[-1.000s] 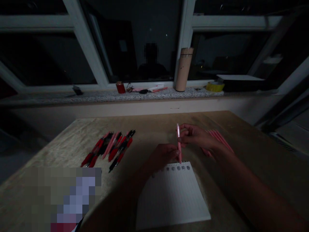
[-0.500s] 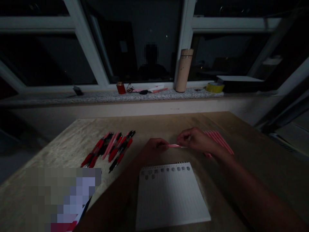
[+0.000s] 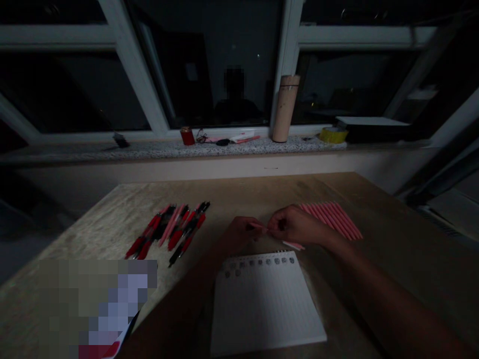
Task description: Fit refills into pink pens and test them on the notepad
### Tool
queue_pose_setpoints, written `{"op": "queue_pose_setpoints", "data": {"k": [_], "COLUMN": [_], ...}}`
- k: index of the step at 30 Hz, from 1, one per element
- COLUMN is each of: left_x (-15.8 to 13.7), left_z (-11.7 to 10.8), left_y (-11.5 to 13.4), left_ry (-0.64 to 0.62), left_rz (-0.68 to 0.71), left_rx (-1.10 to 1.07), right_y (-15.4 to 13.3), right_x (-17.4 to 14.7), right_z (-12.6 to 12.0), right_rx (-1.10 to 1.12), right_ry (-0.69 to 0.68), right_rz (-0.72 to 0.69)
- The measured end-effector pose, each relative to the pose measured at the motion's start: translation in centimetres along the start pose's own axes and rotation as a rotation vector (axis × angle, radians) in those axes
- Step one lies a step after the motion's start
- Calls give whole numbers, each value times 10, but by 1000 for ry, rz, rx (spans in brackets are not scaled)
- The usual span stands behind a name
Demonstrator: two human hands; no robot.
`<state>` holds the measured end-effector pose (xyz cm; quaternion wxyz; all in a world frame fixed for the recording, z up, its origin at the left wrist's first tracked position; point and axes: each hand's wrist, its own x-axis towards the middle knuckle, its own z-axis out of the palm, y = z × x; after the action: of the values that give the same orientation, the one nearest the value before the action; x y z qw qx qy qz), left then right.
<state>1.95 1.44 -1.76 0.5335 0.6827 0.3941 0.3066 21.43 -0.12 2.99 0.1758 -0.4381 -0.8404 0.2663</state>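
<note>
Wooden table point(image 3: 239, 192) carries everything. Spiral notepad point(image 3: 265, 304) flat, near edge toward wearer. Cluster of red and black pens point(image 3: 183, 227), a few pink among them, on left; row of pink pens point(image 3: 333, 219) on right. Right hand point(image 3: 295, 225) between row and left hand: fingers curled, can't tell if gripping. Left hand point(image 3: 239, 233) pinches slim pink piece point(image 3: 257, 226) above notepad's far edge. White-and-pink piece point(image 3: 294, 245) just below right hand.

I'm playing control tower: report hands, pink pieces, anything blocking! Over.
Left hand pinching pink piece. Right hand at its tip, grip unclear. Pink-and-white piece lying nearby. Notepad nearer, seemingly not blocking.
</note>
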Motion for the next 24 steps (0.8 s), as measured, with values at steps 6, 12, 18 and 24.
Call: {"op": "queue_pose_setpoints", "data": {"k": [6,12,18,24], "left_x": [5,7,6,3], "left_z": [1,2,3,9], "left_y": [-7,-11,-15,-14], "left_ry": [17,-12,45,64], "left_rz": [-13,-60,-88,-90], "left_rx": [-143,-158,-19,65], "right_y": [-4,-2,13,61], "right_x": [1,4,3,-6], "right_z": [1,8,-14,-57], "right_rx": [-26,-74,-149,-298], "right_ry": [42,72,169,203], "right_rz": [43,124,288,547]}}
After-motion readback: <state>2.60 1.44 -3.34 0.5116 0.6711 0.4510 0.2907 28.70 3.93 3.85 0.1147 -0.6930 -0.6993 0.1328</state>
